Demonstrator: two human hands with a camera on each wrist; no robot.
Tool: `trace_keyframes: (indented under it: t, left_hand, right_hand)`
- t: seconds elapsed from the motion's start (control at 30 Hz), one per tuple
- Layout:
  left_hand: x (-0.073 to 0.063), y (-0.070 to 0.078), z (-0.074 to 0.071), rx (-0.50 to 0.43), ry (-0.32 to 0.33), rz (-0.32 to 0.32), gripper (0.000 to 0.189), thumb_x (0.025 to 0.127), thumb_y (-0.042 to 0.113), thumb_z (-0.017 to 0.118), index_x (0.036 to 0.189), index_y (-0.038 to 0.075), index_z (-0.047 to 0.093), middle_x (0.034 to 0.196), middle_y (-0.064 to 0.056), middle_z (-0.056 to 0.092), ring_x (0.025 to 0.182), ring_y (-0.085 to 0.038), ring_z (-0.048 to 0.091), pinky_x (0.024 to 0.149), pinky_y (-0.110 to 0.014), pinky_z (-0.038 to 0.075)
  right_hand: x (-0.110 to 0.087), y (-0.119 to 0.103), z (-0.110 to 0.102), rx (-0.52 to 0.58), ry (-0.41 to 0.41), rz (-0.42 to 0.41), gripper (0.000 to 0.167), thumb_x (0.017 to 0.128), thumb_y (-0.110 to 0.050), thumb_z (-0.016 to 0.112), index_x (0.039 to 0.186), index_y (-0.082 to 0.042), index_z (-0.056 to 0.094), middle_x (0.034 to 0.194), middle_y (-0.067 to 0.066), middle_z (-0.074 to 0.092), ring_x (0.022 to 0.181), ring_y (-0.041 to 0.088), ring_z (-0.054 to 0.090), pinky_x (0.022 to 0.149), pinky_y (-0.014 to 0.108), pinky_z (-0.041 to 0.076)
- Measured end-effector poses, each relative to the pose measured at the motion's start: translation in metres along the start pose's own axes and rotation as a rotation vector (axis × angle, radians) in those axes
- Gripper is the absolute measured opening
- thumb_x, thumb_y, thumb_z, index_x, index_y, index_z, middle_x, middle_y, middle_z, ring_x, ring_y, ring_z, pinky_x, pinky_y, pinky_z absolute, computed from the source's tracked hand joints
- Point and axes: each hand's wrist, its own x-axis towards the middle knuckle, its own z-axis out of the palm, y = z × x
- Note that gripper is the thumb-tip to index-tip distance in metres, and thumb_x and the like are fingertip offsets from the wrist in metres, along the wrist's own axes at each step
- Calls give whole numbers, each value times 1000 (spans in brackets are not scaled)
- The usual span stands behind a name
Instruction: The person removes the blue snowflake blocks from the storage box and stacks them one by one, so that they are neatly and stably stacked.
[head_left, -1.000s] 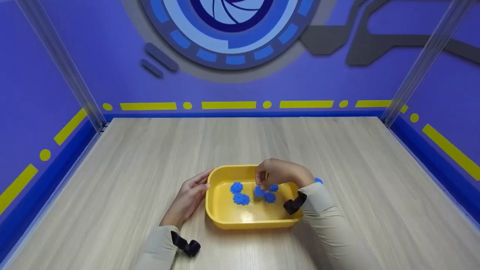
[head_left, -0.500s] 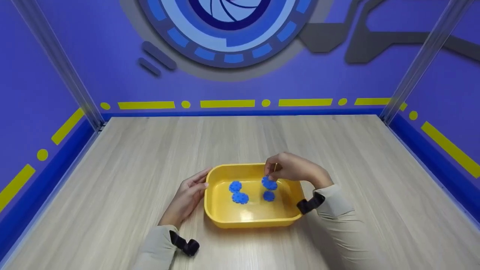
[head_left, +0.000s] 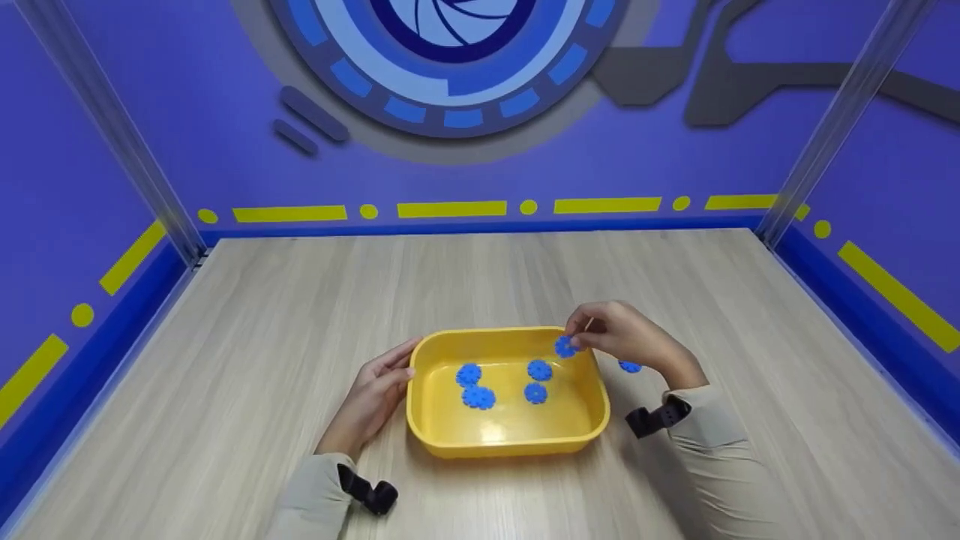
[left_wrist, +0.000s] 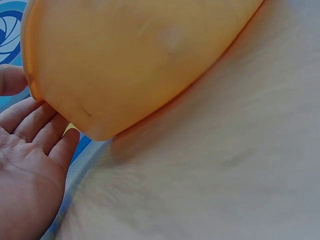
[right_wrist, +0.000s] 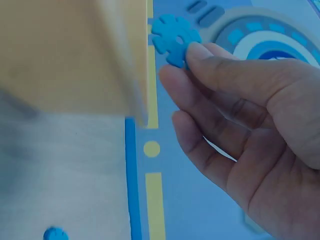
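Note:
A yellow plastic tub (head_left: 510, 442) stands on the table in the head view, with several blue notched discs (head_left: 478, 397) lying on its floor. My left hand (head_left: 377, 394) holds the tub's left end, thumb at the rim and fingers along the outer wall. In the left wrist view, those fingers (left_wrist: 37, 122) lie against the tub's outside (left_wrist: 125, 60). Between thumb and forefinger, my right hand (head_left: 630, 337) pinches one blue notched disc (head_left: 565, 346) above the tub's far right corner. The right wrist view shows this disc (right_wrist: 175, 40) with its centre hole and slotted edge.
Another blue disc (head_left: 630, 366) lies on the wooden table (head_left: 315, 300), right of the tub and partly behind the right hand. Blue panels (head_left: 480, 180) with yellow markings enclose the table's back and sides.
My right hand has lifted a blue disc off the tub's floor and carried it right, toward the far right rim. My left hand stays at the tub's left end.

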Motion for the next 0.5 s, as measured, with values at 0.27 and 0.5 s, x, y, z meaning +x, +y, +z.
trace_keyframes:
  t: [0.27, 0.5]
  left_hand:
    - [1, 0, -1, -5, -5, 0, 62, 89, -4, 50, 146, -10, 27, 153, -25, 28, 136, -21, 40, 109, -29, 40]
    - [1, 1, -1, 8, -5, 2, 62, 89, -4, 50, 146, -11, 27, 153, -25, 28, 135, -19, 41, 109, -28, 40]
  right_hand:
    - [-23, 28, -3, 96, 108, 132, 5, 89, -9, 66, 94, -9, 67, 92, 7, 68, 81, 21, 66, 76, 32, 59]
    - [-38, 47, -4, 76, 174, 179, 7, 89, -11, 67, 95, -8, 67, 95, 7, 68, 86, 20, 66, 79, 27, 57]
